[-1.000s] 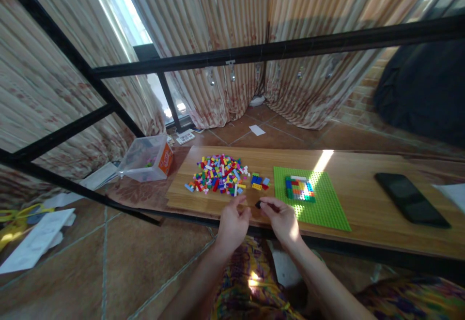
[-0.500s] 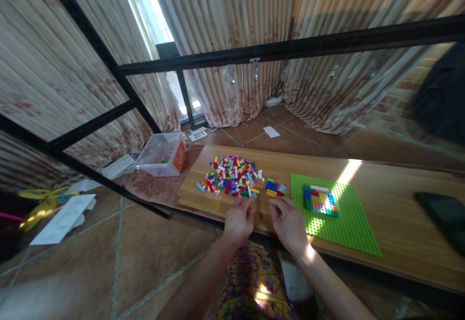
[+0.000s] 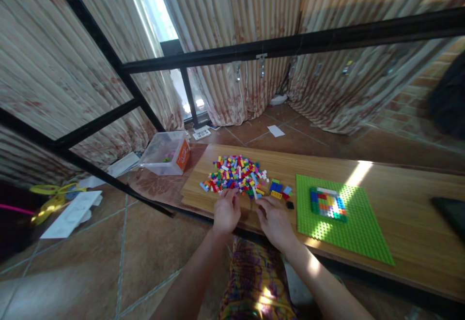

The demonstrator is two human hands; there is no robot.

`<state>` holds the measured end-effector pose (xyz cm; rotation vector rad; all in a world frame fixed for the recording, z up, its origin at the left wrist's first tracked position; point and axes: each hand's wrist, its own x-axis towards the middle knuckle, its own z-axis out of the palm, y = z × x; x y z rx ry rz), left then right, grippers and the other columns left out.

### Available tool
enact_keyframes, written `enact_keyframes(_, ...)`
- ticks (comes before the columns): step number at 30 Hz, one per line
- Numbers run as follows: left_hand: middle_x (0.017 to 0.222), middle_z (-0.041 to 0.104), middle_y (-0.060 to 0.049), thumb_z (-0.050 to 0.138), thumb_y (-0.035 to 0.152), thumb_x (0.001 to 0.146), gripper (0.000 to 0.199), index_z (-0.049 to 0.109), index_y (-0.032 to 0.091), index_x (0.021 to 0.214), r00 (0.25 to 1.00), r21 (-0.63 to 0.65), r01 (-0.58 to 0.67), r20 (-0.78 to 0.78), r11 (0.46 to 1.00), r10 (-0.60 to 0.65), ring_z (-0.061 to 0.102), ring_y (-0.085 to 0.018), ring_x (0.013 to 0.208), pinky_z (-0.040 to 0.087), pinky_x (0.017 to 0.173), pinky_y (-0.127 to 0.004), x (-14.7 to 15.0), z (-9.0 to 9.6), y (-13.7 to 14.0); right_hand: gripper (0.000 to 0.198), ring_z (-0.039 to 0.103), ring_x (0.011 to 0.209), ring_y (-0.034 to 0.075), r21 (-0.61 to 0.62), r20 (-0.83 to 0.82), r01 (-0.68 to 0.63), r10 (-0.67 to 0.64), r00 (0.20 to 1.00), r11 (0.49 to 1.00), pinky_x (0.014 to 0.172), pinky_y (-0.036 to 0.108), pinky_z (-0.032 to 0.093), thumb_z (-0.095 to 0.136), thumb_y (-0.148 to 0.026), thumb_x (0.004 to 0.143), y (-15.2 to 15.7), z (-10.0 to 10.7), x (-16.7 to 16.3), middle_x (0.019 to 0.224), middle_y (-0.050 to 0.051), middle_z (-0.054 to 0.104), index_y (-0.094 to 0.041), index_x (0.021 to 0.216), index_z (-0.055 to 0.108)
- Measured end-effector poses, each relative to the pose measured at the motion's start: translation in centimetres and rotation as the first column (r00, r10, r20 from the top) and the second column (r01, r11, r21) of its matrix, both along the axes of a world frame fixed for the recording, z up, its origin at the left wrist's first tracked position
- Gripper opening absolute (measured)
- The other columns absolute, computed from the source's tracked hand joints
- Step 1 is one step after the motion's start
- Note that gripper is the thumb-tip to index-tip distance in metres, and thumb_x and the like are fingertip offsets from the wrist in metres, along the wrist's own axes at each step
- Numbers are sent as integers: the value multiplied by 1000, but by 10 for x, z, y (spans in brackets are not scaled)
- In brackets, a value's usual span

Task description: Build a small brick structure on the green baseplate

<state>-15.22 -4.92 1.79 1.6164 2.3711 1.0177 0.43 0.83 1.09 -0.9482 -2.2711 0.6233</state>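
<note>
My left hand (image 3: 227,212) is at the near edge of a heap of small coloured building bricks (image 3: 232,172). Its fingers are curled together against the bricks, and whatever lies between them is hidden. My right hand (image 3: 274,218) reaches to the right end of the heap, fingertips closed at the lower end of a narrow white brick (image 3: 254,191). Just beyond it lie a few sorted bricks, among them a yellow brick (image 3: 276,194), and a black piece (image 3: 289,205). Further right, a multicoloured brick square (image 3: 329,204) sits on a green baseplate (image 3: 358,233).
The bricks lie on a long wooden board (image 3: 410,213). A clear plastic box (image 3: 163,153) with an orange label stands left of it. A dark flat device (image 3: 450,218) lies at the right end. A black metal rail (image 3: 283,46) crosses in front of the curtains.
Both hands have moved left toward the heap, the right one from near the sorted bricks to the white brick. The black piece now shows. The view has shifted slightly.
</note>
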Motion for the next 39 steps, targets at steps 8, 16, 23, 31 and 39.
enact_keyframes(8, 105, 58, -8, 51, 20, 86, 16, 64, 19, 96, 960, -217, -63, -282, 974, -1, 58, -20, 95, 48, 85, -30, -16, 15, 32, 22, 57, 101, 24, -15, -114, -21, 19, 993, 1000, 91, 41, 48, 50, -12, 83, -4, -14, 0, 103, 10, 65, -19, 91, 68)
enact_keyframes(16, 107, 56, -12, 51, 13, 85, 14, 59, 14, 96, 954, -271, -3, -290, 963, -78, 55, -23, 103, 44, 91, -33, -13, 19, 39, 20, 58, 101, 24, -52, -149, -16, 8, 989, 998, 92, 43, 48, 50, -17, 84, -5, -14, 2, 104, 10, 64, -20, 91, 69)
enact_keyframes(23, 102, 60, -10, 46, 17, 90, 13, 52, 15, 101, 980, -206, -54, -197, 977, 12, 58, -23, 97, 46, 84, -34, -4, 22, 22, 21, 59, 103, 22, -99, -178, 7, -25, 984, 995, 94, 41, 48, 48, -20, 87, -9, -12, 10, 108, 10, 64, -20, 96, 68)
enact_keyframes(31, 101, 62, -6, 43, 21, 92, 17, 54, 22, 105, 960, -185, 262, -46, 947, -275, 59, -20, 95, 47, 82, -31, 55, 14, 15, 22, 64, 97, 21, -147, -211, 106, -136, 968, 983, 85, 38, 54, 48, -26, 90, -20, -13, 35, 107, 10, 65, -22, 94, 69)
enact_keyframes(39, 101, 63, -5, 48, 26, 91, 15, 59, 22, 100, 916, -149, 383, -64, 912, -395, 56, -20, 98, 48, 86, -32, 68, 7, 37, 20, 67, 92, 21, -131, -270, 166, -196, 943, 977, 80, 37, 57, 52, -29, 88, -25, -23, 65, 101, 9, 68, -22, 92, 70)
